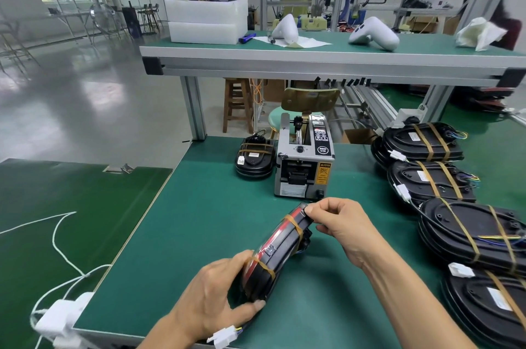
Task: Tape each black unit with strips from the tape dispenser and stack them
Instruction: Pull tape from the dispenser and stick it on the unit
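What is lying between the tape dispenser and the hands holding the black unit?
Head view: only bare green mat separates the tape dispenser from the right hand on the black unit.

You've got a black unit (277, 252) with a red edge band and two tan tape strips across it. Mat (216, 223) under it is plain green. Tape dispenser (303, 166) is grey and silver, with a black panel and a yellow caution label. Units on your right (427, 146) are black with tan tape bands, white labels, white connectors and blue-yellow wires. Small black stack (254, 159) by the dispenser has a white label too. Upper shelf (321, 59) has a green top, silver frame and white foam blocks (206, 20)
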A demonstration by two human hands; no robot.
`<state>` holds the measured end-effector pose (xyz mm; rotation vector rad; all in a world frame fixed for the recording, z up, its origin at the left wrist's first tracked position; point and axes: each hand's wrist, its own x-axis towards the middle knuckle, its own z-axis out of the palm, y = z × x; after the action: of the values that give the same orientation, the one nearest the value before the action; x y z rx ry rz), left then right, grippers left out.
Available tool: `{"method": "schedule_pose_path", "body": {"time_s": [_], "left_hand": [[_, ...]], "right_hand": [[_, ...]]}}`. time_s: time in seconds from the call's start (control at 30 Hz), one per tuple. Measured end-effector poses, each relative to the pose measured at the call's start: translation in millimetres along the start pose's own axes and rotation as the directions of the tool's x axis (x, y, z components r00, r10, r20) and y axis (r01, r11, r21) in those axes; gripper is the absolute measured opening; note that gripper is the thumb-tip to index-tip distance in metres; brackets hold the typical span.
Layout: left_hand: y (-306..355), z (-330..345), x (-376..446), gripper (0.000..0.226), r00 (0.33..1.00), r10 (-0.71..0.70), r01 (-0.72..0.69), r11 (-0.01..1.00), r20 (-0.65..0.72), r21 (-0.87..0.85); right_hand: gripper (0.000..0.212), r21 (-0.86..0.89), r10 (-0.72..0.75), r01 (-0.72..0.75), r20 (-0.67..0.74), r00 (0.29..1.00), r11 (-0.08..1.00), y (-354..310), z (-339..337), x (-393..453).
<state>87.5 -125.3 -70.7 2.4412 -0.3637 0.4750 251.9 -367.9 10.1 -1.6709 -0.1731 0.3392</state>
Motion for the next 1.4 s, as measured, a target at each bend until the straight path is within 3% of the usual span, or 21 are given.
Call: {"method": "schedule_pose_path", "body": {"time_s": [1.1, 1.4], "left_hand": [[1.3, -1.1, 0.6, 0.073, 1.000, -0.009, 0.009, 1.000, 0.008, -0.001], [2.9, -2.5, 0.9, 0.072, 1.000, 0.001, -0.001, 1.000, 0.008, -0.013]], "right_hand": [[0.019, -0.180, -0.077, 0.058, -0.098, 0.992, 0.982, -5.2, 5.1, 1.5], [0.019, -0.129, -0.072, 0.055, -0.135, 0.988, 0.990, -1.0, 6.2, 1.9]]}}
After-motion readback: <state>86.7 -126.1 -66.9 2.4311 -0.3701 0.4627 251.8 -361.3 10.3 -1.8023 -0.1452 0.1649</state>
